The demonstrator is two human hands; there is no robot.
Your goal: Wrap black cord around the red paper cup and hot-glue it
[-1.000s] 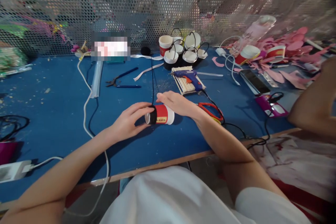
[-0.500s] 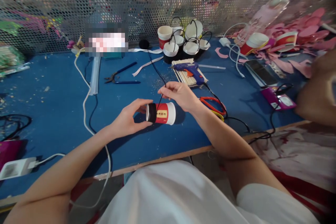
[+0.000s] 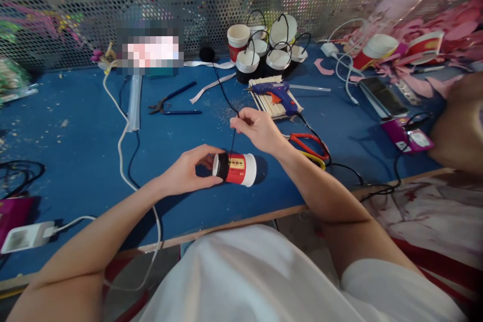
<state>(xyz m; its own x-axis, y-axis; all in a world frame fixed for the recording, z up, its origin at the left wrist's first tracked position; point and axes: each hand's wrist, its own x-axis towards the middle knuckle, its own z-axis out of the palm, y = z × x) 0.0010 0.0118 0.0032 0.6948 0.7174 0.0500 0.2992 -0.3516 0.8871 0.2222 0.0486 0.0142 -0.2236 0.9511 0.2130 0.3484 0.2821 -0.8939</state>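
A red and white paper cup lies on its side above the blue table, a black band wound round its left end. My left hand grips that end, with the thumb below and the fingers above. From the band a black cord runs up taut to my right hand, whose thumb and finger pinch it. Past my fingers the cord carries on to a dark ball of cord at the back. My right hand is up and to the right of the cup, not touching it.
At the back stand several cut cups with black handles. A blue glue gun rests on a bundle of sticks. Blue-handled pliers lie left, red-handled scissors right. A white cable crosses the left side. Another person's arm is at right.
My right hand has drawn slightly up and away from the cup, with a longer stretch of cord between them. The cup has turned a little in my left hand. The view has shifted slightly.
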